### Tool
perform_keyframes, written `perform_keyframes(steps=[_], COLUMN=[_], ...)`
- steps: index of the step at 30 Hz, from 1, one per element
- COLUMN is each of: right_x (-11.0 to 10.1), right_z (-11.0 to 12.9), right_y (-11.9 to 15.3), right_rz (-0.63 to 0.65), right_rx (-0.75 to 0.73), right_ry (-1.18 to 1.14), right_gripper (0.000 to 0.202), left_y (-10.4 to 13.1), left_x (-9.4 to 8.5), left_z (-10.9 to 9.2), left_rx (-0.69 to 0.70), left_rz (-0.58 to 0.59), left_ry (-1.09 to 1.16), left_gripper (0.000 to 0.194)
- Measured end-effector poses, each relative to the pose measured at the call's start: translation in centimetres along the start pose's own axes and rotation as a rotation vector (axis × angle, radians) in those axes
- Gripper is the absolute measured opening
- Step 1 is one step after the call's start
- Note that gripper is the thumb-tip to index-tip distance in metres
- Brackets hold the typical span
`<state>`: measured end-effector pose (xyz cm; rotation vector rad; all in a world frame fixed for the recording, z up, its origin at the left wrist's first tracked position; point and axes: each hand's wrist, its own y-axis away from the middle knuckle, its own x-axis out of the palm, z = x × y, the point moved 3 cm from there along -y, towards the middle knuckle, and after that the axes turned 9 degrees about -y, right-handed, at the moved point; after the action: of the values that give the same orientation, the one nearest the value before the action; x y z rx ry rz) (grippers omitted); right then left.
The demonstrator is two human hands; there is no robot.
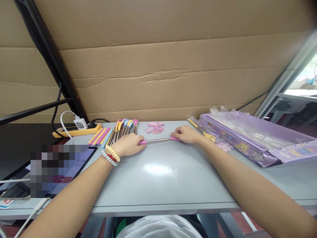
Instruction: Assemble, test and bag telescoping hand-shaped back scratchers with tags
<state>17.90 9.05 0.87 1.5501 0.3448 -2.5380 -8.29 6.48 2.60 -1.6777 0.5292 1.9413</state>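
A thin metal rod [158,140] lies across the middle of the grey table, with a pink grip at its left end and a pink piece at its right end. My left hand [130,144] is closed round the pink grip. At the other end, the fingers of my right hand [184,134] pinch the pink piece. Just behind the rod is a small pile of pink printed cards [156,127]. Several similar sticks with coloured hand-shaped ends [125,125] lie behind my left hand, beside coloured grips [101,135].
On the right stands an open purple box [247,138] with clear plastic bags. A bagged yellow stick [196,125] lies near my right forearm. A tablet [86,158], a yellow power strip [84,132] and white cables are at the left. Cardboard [160,59] rises behind the table [158,188].
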Motion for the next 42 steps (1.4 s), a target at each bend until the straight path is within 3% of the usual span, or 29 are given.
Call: perform_keyframes(steps=[11,17,22,27,35,42], right_x=[-0.4,-1.2,-1.6,-1.6,-0.5,0.5], right_z=[-0.5,-1.5,-2.2,-1.7,-0.3,1.6], right_y=[-0.1,-0.3,-0.4,0.0,0.3,0.2], right_rz=[-0.048,-0.151,-0.226,-0.214,-0.024,-0.095], right_rx=[0.082,0.163,0.175,0.166,0.070,0.010], right_ry=[0.064,0.067,0.062,-0.098,-0.236,-0.215], right_gripper=[0.044,0.042,0.041,0.046,0.050,0.049], left_y=[0.0,0.2,0.3,0.6,1.2,0.5], left_x=[0.0,-1.4,-1.8,-2.1,-2.6,-1.4], left_z=[0.0,0.0,0.8,0.5,-0.9,-0.5], left_rx=[0.029,0.037,-0.016,-0.001,-0.029,-0.095], left_rz=[-0.097,-0.274,-0.294,-0.358,-0.410,-0.407], left_ry=[0.020,0.092,0.152,0.176,0.186,0.292], left_gripper=[0.030,0.024,0.026,0.029,0.028,0.030])
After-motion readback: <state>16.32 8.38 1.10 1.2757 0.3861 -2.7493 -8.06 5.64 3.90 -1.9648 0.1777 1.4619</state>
